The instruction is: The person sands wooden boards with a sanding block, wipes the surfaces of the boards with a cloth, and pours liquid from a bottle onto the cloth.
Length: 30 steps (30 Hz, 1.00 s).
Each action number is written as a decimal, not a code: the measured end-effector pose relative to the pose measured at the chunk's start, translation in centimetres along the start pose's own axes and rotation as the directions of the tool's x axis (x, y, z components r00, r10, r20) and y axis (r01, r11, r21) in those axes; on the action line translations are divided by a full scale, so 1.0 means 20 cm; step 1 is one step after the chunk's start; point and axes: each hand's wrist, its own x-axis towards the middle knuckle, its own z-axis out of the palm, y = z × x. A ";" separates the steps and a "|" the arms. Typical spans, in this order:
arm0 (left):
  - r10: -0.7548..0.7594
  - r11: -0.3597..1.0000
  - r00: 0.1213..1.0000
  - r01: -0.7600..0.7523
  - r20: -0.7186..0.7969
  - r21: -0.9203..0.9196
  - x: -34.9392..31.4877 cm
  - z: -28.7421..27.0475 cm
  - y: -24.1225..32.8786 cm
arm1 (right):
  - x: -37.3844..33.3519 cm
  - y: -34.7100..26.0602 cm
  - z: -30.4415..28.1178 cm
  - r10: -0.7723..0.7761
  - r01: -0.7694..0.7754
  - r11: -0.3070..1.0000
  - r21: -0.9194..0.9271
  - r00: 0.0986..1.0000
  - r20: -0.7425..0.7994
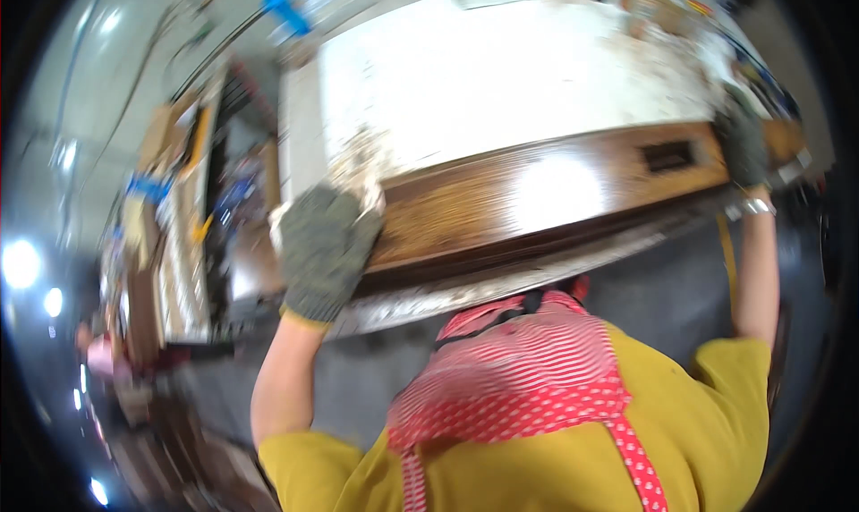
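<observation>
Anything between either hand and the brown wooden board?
Left hand: apparently yes, a pale crumpled material, perhaps a rag, shows around the glove at the left end of the board. Right hand, at the other end: nothing visible beyond its own glove; blur obscures exact contact.

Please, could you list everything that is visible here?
Board: 1, brown, between the hands
Slot: 1, dark, right part of board
Table: 1, white-topped, beyond board
Rag, probably: 1, stained white, by left hand
Unclear object: 1, blue, upper left
Clutter: uncountable, mixed, upper right
Cardboard: several, brown, left
Lights: several, white, far left
Floor: 1, grey, below table
Apron: 1, red-white, lower middle
Shirt: 1, yellow, bottom
Wristband: 1, silvery, right wrist
Left hand: 1, grey-gloved, board's left end
Right hand: 1, grey-gloved, board's right end
</observation>
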 end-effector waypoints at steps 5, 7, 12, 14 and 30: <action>-0.082 0.839 0.981 -0.026 -0.175 -0.543 0.28 -0.06 0.21 | 0.07 -0.14 -0.05 0.156 -0.126 0.937 0.325 0.986 -0.066; 0.034 0.839 0.975 -0.146 -0.218 -0.524 0.43 -0.16 0.37 | 0.04 -0.07 -0.07 -0.136 0.141 0.990 0.004 0.964 -0.230; 0.353 0.895 0.930 -0.304 0.101 -0.325 0.84 -0.11 0.75 | 0.07 -0.28 -0.07 0.399 -0.321 0.431 0.843 0.906 0.140; 0.411 0.885 0.880 -0.321 0.240 -0.338 1.02 -0.05 0.94 | 0.02 -0.26 -0.06 0.402 -0.286 0.220 0.932 0.897 0.180; 0.406 0.899 0.818 -0.438 0.408 -0.016 1.30 -0.10 1.10 | -0.06 0.14 -0.26 0.263 -0.044 -0.018 0.999 0.964 0.047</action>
